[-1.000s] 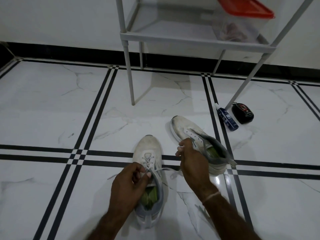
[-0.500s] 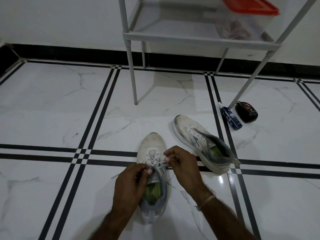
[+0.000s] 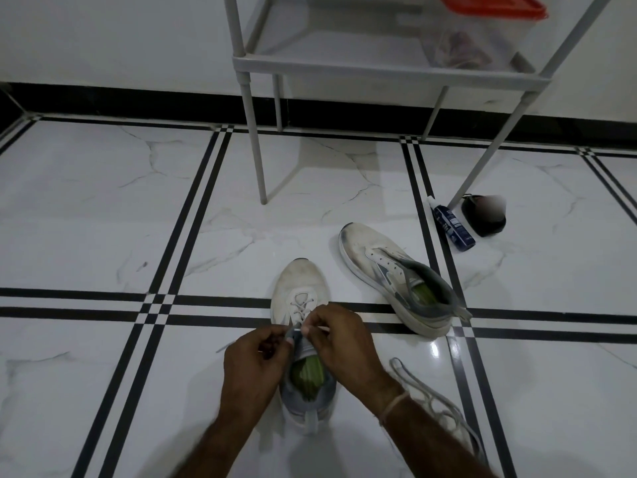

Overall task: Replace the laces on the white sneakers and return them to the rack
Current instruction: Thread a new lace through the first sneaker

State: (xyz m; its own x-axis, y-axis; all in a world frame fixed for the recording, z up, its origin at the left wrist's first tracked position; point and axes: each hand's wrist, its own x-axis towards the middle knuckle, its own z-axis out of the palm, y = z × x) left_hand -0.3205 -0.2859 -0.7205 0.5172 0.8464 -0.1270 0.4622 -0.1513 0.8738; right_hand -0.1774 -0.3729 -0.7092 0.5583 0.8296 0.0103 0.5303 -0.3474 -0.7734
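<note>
Left hand (image 3: pixel 253 363) and right hand (image 3: pixel 339 339) each pinch the thin pale lace (image 3: pixel 300 308) over the scuffed white sneaker (image 3: pixel 298 279) (green insole) on glossy marble floor (image 3: pixel 103 201).

A blue bottle (image 3: pixel 453 225) lies beside a black object (image 3: pixel 482 223) on the tiled floor (image 3: pixel 103 219).

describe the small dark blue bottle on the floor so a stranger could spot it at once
Find the grey metal rack and follow its front right leg down to the white marble floor. At its foot lies the small dark blue bottle with a white cap. Unlike the squat black object beside it, it is slim and labelled.
</note>
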